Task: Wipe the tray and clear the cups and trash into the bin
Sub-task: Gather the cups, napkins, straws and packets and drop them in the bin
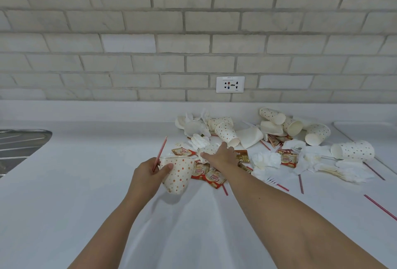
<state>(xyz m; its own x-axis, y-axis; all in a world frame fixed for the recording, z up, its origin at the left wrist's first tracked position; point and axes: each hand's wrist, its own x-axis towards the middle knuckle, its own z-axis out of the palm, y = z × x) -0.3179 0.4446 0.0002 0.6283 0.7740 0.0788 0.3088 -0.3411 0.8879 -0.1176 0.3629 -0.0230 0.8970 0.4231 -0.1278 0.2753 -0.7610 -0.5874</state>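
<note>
The left hand (148, 172) has its fingers and thumb curled round a white paper cup with orange and red dots (178, 174). The cup is tilted, mouth towards the hand, and is held just above the white countertop (86, 182). A thin red stirrer stick (160, 152) is pinched against the cup's rim by the same fingers and sticks up past them. The right hand (223, 155) reaches forward with its fingers stretched out and thumb spread wide. It is laid over a crushed white dotted paper cup (209, 149) without visibly closing on it. Under and just short of the right fingers lie red and gold creamer sachets (214, 177), close beside the cup in the left hand. Just beyond the right fingertips a dotted paper cup (227, 133) lies on its side among crumpled white tissues (199, 139). Out to the right of those fingers there are more crumpled tissues (266, 159), another sachet (286, 158) and red-striped straws (300, 182). Further right is a heap of tipped dotted cups (318, 133). One more cup (352, 150) lies across the edge of what looks like a white rimmed tray (365, 127). Far from the left fingers, at the left edge, is a steel sink drainboard (19, 142). A white wall socket (230, 84) sits on the pale brick wall (129, 43) beyond both hands.
</note>
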